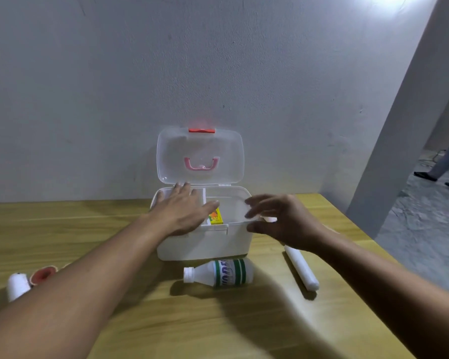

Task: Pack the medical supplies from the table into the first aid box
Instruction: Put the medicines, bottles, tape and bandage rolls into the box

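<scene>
Grey plaster wall (218,60) fills the background, w/ a wooden table (218,320) pushed against it. On the table, near the wall, stands the white first aid box (205,244), its clear lid (200,156) standing upright and open, pink handle and red latch visible on it. Left hand (182,211) lies flat, palm down, fingers spread, over the left part of the open box; it holds nothing. Right hand (283,221) is at the box's right front corner, fingers curved and half open; something small and white shows at the fingertips, but I cannot tell if it is held. Inside the box, approx. the middle, sits a small yellow packet (216,217). In front of the box a white bottle (218,274) w/ green label lies on its side. Right of it lies a white roll (301,268). At far left, beside the left forearm, are a white cylinder (17,286) and a red-white tape roll (43,275).
</scene>
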{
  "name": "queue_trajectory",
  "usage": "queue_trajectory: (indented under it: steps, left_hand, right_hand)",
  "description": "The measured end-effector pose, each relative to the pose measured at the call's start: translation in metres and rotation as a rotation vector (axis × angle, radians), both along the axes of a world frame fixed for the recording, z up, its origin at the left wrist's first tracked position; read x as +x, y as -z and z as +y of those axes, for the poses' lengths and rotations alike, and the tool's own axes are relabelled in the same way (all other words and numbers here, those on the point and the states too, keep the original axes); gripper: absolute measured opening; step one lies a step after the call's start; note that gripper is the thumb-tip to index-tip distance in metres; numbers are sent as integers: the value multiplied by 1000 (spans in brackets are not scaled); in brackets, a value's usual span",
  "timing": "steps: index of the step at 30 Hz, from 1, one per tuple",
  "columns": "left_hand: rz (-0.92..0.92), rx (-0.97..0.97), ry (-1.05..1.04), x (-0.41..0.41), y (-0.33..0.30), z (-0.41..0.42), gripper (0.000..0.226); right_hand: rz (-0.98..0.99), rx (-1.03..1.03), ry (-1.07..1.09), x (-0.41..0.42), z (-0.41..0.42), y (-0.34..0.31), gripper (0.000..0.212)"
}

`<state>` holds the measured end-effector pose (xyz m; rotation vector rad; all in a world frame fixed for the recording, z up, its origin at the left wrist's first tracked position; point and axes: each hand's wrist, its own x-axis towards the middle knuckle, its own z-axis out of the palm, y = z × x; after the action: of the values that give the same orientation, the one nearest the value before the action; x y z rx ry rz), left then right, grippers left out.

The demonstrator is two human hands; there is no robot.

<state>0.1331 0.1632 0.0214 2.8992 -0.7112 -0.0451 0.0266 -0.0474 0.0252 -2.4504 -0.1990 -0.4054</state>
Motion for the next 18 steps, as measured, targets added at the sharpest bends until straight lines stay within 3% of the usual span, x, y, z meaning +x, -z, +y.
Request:
queue_trajectory:
  steps: [3, 6, 9, 13, 18]
  left_hand:
    - [-35, -51, -17, 1, 5, 0, 82]
    - [-33, -36, -31, 1, 5, -4, 74]
    - [-31, -4, -33, 3, 5, -6, 69]
    - [-18, 14, -37, 5, 6, -5, 67]
    - [-18, 5, -24, 3, 5, -6, 57]
  right_hand:
    - [-63, 230, 167, -8, -27, -1, 18]
    - [82, -85, 507, -9, -79, 5, 14]
    - [394, -372, 651, -15, -113, 17, 33]
    - [572, -393, 661, -24, -118, 19, 59]
    - [449, -403, 743, -29, -106, 1, 58]
